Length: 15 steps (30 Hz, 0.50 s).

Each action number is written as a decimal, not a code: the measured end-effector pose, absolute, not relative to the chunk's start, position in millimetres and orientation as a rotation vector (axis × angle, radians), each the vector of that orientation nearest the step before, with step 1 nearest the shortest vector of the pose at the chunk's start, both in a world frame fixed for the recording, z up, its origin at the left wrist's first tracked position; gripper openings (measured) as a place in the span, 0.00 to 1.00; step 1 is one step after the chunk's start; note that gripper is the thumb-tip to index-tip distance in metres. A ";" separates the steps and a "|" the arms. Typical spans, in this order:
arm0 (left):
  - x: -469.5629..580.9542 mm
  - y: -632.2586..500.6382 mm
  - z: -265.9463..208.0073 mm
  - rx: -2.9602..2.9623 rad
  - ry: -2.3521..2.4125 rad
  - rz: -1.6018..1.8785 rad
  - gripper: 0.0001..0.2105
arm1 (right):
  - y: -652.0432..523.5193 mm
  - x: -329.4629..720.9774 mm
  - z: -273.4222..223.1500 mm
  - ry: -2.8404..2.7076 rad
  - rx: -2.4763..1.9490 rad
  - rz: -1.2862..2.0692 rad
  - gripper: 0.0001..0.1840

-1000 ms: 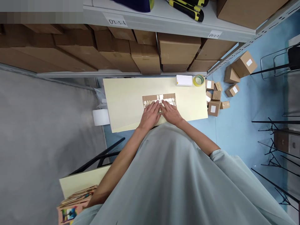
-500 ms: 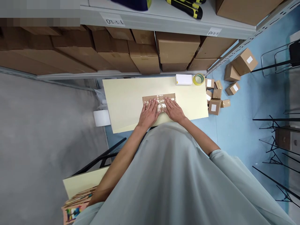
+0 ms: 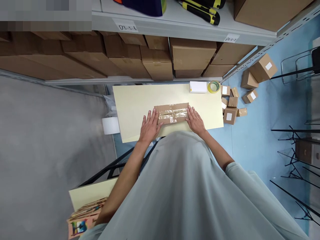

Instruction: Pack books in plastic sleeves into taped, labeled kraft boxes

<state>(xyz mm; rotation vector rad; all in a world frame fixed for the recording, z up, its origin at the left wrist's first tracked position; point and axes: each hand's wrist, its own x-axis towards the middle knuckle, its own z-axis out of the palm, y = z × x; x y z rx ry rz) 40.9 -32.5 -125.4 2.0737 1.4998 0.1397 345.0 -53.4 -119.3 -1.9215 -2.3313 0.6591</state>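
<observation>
A flat brown cardboard box [image 3: 172, 112] lies on the pale yellow tabletop [image 3: 135, 106], with shiny clear tape across its upper face. My left hand [image 3: 150, 126] rests at the box's left end, fingers stretched out and the thumb near the lower left corner. At the opposite end, my right hand [image 3: 195, 120] touches the right edge with its fingers extended. Neither hand is wrapped around anything. A roll of yellowish tape [image 3: 214, 86] and a small white box [image 3: 198, 87] sit side by side at the table's back right.
Brown cartons [image 3: 193, 55] fill the shelf behind the table. Black-and-yellow knives [image 3: 203, 13] lie on the shelf above. Several small labelled boxes [image 3: 230, 115] stand right of the table. A white roll [image 3: 110, 125] is at its left, and printed packets [image 3: 83, 223] sit lower left.
Both hands have slid apart from the middle of the taped face out to the box's two ends. More of the tape now shows. The view has shifted slightly.
</observation>
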 end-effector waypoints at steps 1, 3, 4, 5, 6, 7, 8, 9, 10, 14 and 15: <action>40.7 -33.5 -125.8 2.072 1.506 0.141 0.38 | -54.3 345.5 -119.0 -2.325 -1.926 0.666 0.37; 47.7 -35.0 -125.8 2.093 1.493 0.154 0.38 | -54.1 342.0 -118.8 -2.327 -1.903 0.659 0.37; 54.5 -35.5 -125.6 2.113 1.464 0.159 0.38 | -53.0 337.9 -118.9 -2.343 -1.873 0.658 0.37; 62.6 -36.0 -125.3 2.133 1.426 0.157 0.38 | -51.3 332.5 -119.1 -2.372 -1.831 0.668 0.37; 71.4 -36.4 -125.1 2.149 1.387 0.150 0.38 | -49.3 326.3 -119.5 -2.405 -1.789 0.686 0.36; 80.0 -36.7 -125.0 2.156 1.363 0.140 0.38 | -47.1 319.7 -119.9 -2.432 -1.757 0.709 0.35; 87.7 -36.9 -125.2 2.158 1.354 0.132 0.37 | -44.7 313.4 -120.3 -2.448 -1.741 0.727 0.35; 94.2 -37.0 -125.5 2.157 1.358 0.128 0.37 | -42.3 307.5 -120.5 -2.453 -1.738 0.739 0.35; 99.2 -36.8 -125.8 2.158 1.367 0.131 0.38 | -39.8 302.5 -120.6 -2.453 -1.736 0.743 0.34; 107.2 -33.2 -125.6 2.180 1.320 0.123 0.40 | -31.0 291.6 -118.3 -2.502 -1.661 0.770 0.33; 106.9 -31.6 -124.6 2.184 1.304 0.109 0.40 | -29.2 291.2 -117.3 -2.516 -1.641 0.782 0.33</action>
